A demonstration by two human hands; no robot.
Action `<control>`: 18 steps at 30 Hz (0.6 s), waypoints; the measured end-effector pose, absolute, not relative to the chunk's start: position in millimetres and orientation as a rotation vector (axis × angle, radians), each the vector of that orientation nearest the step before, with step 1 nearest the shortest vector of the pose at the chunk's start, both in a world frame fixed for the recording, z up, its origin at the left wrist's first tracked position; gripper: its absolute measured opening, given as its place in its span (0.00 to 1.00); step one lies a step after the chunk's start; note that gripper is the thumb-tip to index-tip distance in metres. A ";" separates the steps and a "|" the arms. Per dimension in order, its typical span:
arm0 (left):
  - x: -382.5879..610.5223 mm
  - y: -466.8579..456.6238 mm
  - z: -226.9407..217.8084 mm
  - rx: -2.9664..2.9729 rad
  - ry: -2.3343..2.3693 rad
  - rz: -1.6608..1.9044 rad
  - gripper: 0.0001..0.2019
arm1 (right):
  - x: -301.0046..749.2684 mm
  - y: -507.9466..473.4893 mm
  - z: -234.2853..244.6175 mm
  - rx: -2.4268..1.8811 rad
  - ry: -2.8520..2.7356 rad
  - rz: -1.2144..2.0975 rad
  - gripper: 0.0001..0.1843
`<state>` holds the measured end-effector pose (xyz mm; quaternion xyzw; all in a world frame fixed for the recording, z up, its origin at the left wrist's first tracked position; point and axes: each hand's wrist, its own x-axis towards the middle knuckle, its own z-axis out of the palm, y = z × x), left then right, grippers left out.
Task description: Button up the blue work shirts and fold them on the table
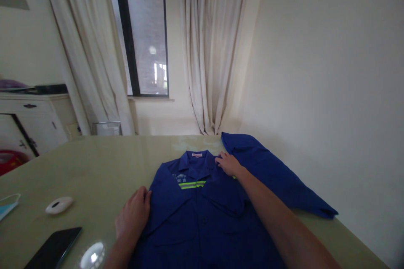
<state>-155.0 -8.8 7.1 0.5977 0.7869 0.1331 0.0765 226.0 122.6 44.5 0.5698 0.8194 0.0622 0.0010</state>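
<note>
A blue work shirt with a yellow-green reflective stripe lies flat on the table, collar pointing away from me. Its right sleeve spreads out to the right, toward the wall. My left hand lies flat with fingers stretched out on the shirt's folded-in left edge. My right hand rests on the shirt's shoulder beside the collar, fingers bent and pressing on the cloth.
On the table's left stand a white oval device, a black phone and a blue face mask. A white cabinet is at the far left. Curtains and a window are behind the table.
</note>
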 end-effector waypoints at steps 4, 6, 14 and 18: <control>-158.1 -6.4 8.5 1.750 2.365 0.416 0.19 | 239.7 136.3 51.1 1.765 2.546 0.230 0.15; -158.2 -5.5 9.4 1.734 2.362 0.410 0.19 | 245.2 137.5 51.6 1.768 2.534 0.244 0.15; -157.7 -4.1 8.7 1.719 2.378 0.369 0.21 | 237.9 122.1 42.5 1.831 2.555 0.269 0.13; -159.4 -3.8 7.2 1.712 2.358 0.416 0.21 | 236.0 100.0 58.6 1.847 2.646 0.281 0.19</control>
